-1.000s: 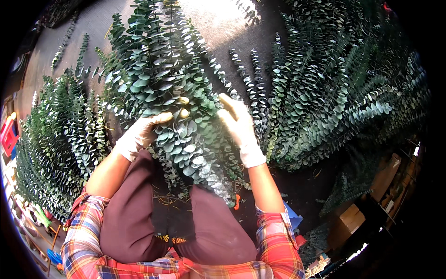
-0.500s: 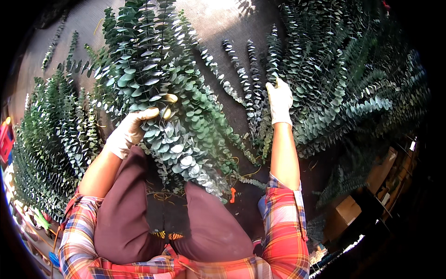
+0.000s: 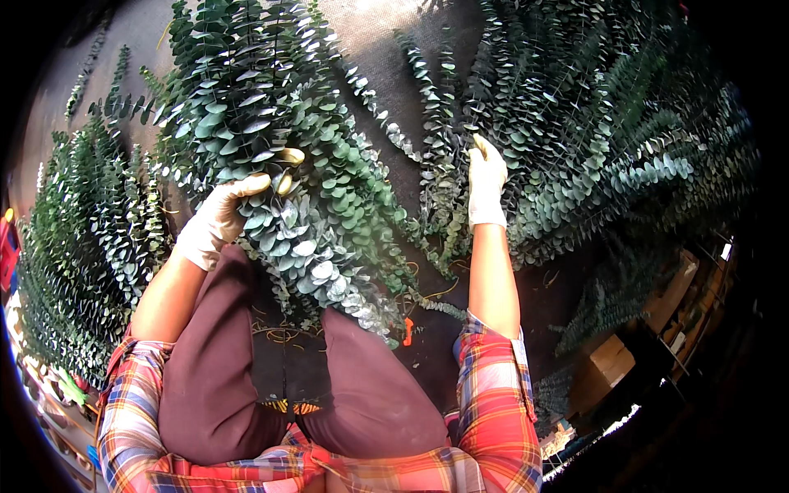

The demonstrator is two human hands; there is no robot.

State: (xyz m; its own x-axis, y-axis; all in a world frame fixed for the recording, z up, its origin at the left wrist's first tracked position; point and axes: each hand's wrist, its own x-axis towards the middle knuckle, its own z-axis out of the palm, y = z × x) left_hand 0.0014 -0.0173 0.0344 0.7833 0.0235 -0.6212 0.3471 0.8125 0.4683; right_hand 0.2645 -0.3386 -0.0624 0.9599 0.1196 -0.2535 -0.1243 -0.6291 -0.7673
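Observation:
My left hand (image 3: 223, 215), in a pale glove with yellowish fingertips, is closed round a bunch of eucalyptus stems (image 3: 238, 107). The bunch stands out above the hand, and its silvery leaves hang below toward my right knee. My right hand (image 3: 486, 172), gloved too, reaches into the eucalyptus on the right with its fingers drawn together at a eucalyptus stem (image 3: 486, 78). Leaves partly hide what the fingertips grip. Between my hands several loose stems (image 3: 436, 115) lie on the dark surface (image 3: 386, 66).
A big heap of eucalyptus (image 3: 608, 115) covers the right side, and another pile (image 3: 90, 246) stands at my left. Beyond my knees lies a small orange tool-like piece (image 3: 408, 331). A cardboard box (image 3: 606, 367) is at the lower right. Thin yellow bands (image 3: 283, 333) lie about.
The view has shifted slightly. My right hand has turned a little, its fingers pointing more to the upper left among the stems. My left hand keeps its hold on the bunch.

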